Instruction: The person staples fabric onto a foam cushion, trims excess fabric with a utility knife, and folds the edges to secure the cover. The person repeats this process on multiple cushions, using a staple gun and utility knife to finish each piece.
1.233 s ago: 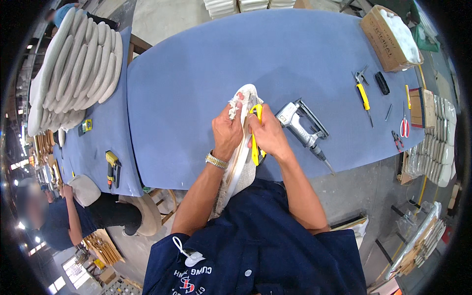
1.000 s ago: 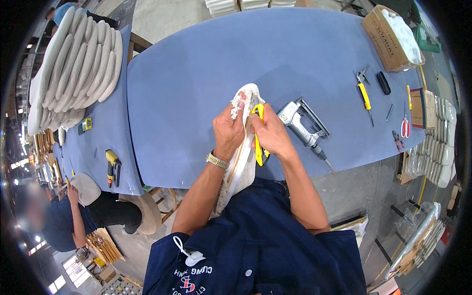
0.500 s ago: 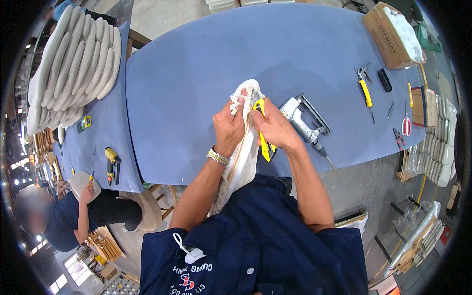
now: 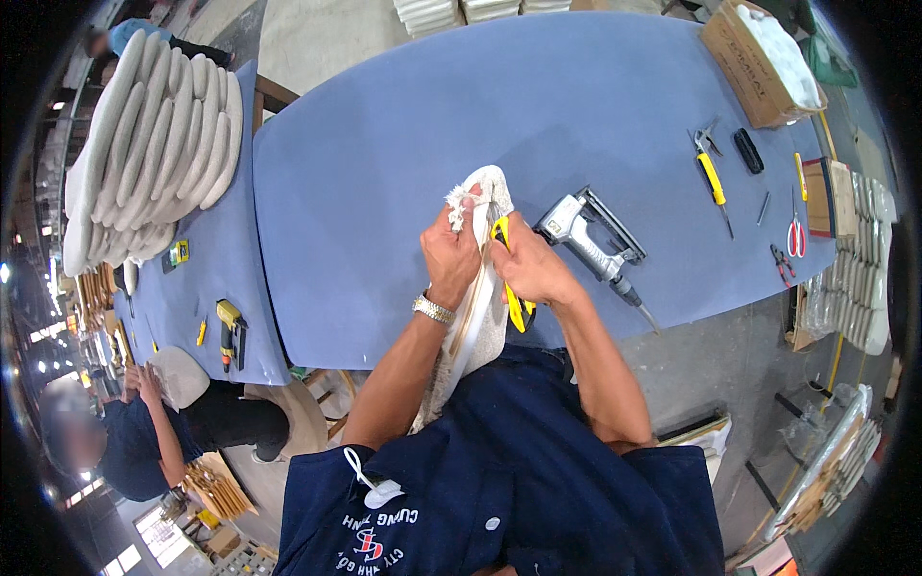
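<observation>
A white padded panel (image 4: 477, 322) wrapped in off-white fabric stands on edge between my body and the blue table (image 4: 403, 125). My left hand (image 4: 449, 255) pinches the loose fabric at its top end. My right hand (image 4: 526, 269) grips a yellow-handled tool (image 4: 511, 288) pressed against the panel's edge, just below the fabric bunch. A silver staple gun (image 4: 588, 238) lies on the table right of my right hand, its hose trailing off the near edge.
Yellow-handled pliers (image 4: 712, 178), a black block (image 4: 749, 151), red scissors (image 4: 795, 235) and a cardboard box (image 4: 759, 62) sit at the right. Several white padded panels (image 4: 154, 144) are stacked far left. Another person (image 4: 134, 432) works at the lower left.
My right hand with the yellow tool has slid slightly down and right along the panel edge. My left hand keeps its hold on the fabric. The view has shifted a little.
</observation>
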Available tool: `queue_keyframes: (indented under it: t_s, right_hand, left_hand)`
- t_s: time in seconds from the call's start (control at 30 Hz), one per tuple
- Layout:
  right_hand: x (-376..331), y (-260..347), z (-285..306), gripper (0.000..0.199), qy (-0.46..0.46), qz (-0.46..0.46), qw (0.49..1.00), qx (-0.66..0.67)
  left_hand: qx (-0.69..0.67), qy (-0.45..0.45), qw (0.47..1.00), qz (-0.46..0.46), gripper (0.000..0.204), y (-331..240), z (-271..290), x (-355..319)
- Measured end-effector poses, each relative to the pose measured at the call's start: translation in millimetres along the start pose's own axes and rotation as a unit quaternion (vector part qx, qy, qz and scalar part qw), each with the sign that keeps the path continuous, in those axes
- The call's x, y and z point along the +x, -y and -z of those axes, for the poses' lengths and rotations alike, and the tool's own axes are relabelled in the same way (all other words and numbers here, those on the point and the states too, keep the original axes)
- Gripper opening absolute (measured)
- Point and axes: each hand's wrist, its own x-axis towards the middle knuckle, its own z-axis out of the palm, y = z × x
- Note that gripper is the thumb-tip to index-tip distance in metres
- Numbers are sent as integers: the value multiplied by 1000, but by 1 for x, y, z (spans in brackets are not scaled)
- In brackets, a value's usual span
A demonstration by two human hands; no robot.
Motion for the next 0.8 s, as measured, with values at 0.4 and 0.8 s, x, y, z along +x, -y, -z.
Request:
queue_keyframes:
  t_s: [0.4, 0.8]
  right_hand:
    - [-31, -35, 35, 20, -96, 57, 988, 107]
    - [-5, -123, 172, 35, -418, 181, 855, -246]
  left_hand:
    - [128, 54, 987, -78, 38, -3, 11, 1]
    - [150, 125, 977, -81, 50, -16, 14, 2]
